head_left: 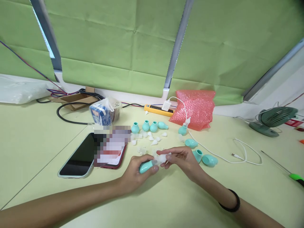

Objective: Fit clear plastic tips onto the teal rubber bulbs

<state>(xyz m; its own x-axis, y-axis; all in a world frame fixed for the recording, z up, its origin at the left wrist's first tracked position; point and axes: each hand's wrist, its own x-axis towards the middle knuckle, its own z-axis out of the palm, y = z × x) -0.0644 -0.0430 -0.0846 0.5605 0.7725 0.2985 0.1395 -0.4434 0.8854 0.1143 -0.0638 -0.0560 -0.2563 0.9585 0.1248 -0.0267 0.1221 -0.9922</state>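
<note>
My left hand [137, 171] is closed round a turquoise squeeze bulb [145, 166], which lies tilted with its neck to the right. A clear collar [155, 161] sits at that neck. The fingers of my right hand [179, 158] pinch a translucent white nozzle tip [163, 158] against the collar; whether it is fully seated I cannot tell. Just beyond my hands, several loose white tips [154, 142] and clear plastic pieces [142, 150] lie scattered. Several turquoise bulbs stand or lie around them, among them an upright bulb [135, 127] and a lying bulb [210, 160]. One bulb [182, 129] carries a tip.
Two phones, a dark-screened phone [77, 155] and a lit phone [114, 152], lie to the left. Behind are a yellow power strip [158, 110], pink bubble wrap [197, 109] and a bagged blue package [102, 112]. A white cable [213, 155], screwdriver [294, 177] and green fan [275, 118] are on the right.
</note>
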